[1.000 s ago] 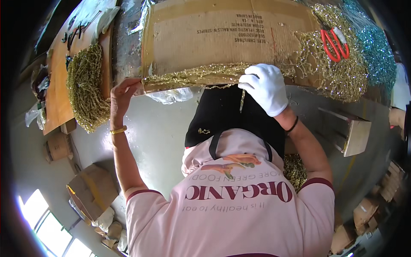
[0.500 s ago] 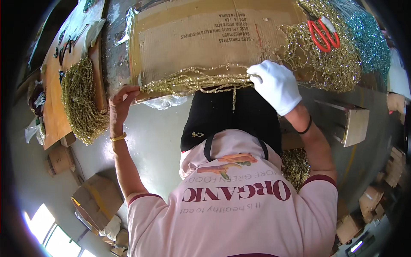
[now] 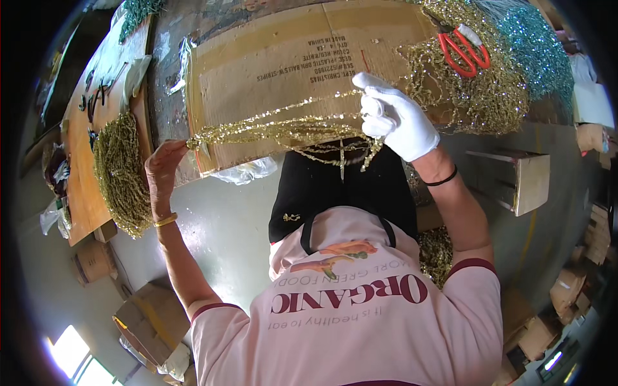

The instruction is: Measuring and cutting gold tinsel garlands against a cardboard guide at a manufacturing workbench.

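Bare left hand (image 3: 164, 168) and white-gloved right hand (image 3: 396, 122) each pinching glittery gold tinsel strands (image 3: 277, 128) stretched taut across flat brown cardboard (image 3: 290, 71), red scissors (image 3: 463, 50) near its right edge.

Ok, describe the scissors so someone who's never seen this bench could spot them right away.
Start at the big flattened cardboard sheet covering the bench. Go to its far right end, where a heap of gold tinsel lies beside a blue-green one. The scissors lie on top of the gold heap, the only thing there with bright red handles.

Glittery gold tinsel (image 3: 283, 128) — matt cardboard (image 3: 290, 58)
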A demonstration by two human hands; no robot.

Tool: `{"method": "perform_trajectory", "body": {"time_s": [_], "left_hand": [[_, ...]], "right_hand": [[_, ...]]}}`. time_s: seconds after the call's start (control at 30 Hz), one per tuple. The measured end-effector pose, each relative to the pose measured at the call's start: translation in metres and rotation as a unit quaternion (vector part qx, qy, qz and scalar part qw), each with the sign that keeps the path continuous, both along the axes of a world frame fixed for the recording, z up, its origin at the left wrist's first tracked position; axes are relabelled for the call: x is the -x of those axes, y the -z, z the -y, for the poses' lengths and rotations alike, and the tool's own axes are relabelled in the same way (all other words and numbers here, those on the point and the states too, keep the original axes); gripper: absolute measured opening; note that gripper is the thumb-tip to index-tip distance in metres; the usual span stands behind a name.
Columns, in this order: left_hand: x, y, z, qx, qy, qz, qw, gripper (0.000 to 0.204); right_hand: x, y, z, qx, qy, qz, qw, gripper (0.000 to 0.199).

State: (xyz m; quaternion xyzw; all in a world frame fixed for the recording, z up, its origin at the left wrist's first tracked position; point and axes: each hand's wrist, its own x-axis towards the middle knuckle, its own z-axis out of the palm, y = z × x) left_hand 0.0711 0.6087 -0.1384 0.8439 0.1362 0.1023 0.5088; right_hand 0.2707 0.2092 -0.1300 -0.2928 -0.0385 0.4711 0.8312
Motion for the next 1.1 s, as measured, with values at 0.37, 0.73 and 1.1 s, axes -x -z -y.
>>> {"method": "perform_trajectory", "body": {"time_s": [0.37, 0.73, 1.1], "left_hand": [[-0.012, -0.001, -0.023, -0.001, -0.041, 0.061, 0.997, 0.018], [-0.022, -0.005, -0.010, -0.073, -0.001, 0.068, 0.995, 0.014], [-0.110, -0.036, 0.193, -0.121, 0.251, 0.127, 0.952, 0.023]], "right_hand": [[-0.004, -0.013, 0.010, 0.305, -0.027, 0.245, 0.920, 0.025], [0.001, 0.008, 0.019, 0.322, 0.104, 0.636, 0.694, 0.014], [0.008, -0.001, -0.003, 0.331, -0.093, 0.289, 0.894, 0.028]]}}
